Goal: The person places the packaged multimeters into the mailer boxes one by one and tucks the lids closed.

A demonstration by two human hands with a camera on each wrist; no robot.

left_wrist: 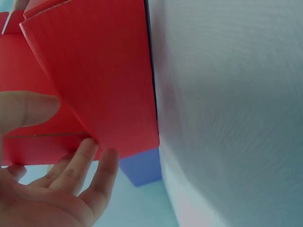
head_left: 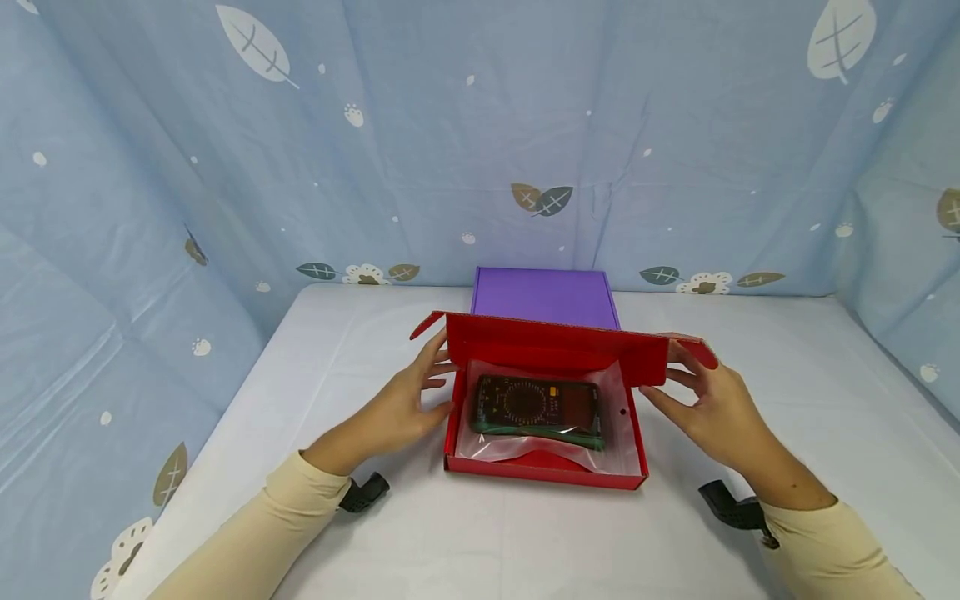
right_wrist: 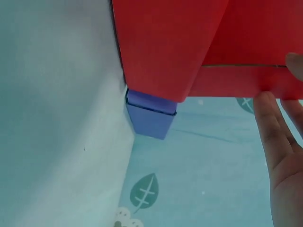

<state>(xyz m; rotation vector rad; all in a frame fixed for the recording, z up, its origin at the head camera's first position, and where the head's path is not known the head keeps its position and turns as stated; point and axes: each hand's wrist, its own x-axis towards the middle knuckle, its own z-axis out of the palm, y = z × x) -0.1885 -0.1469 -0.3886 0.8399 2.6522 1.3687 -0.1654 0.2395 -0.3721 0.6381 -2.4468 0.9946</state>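
Observation:
A red cardboard box (head_left: 546, 473) lies with its lid (head_left: 555, 342) raised at the back, small flaps sticking out at the lid's two top corners. Inside, a dark digital multimeter (head_left: 525, 402) with a round dial and green edge lies in a clear plastic bag (head_left: 480, 448). My left hand (head_left: 401, 404) is at the box's left side, thumb near the wall and fairly straight fingertips at the lid's edge. At the other side, my right hand (head_left: 716, 408) has extended fingers (right_wrist: 272, 127) against the lid's side, partly hidden by the flap, with the thumb near its lower corner.
A flat purple box (head_left: 547, 296) lies right behind the red one, partly covered by the raised lid. White cloth covers the table (head_left: 360, 550). A blue patterned curtain (head_left: 450, 125) hangs at the back and sides. Black mounts (head_left: 363, 493) sit at both wrists.

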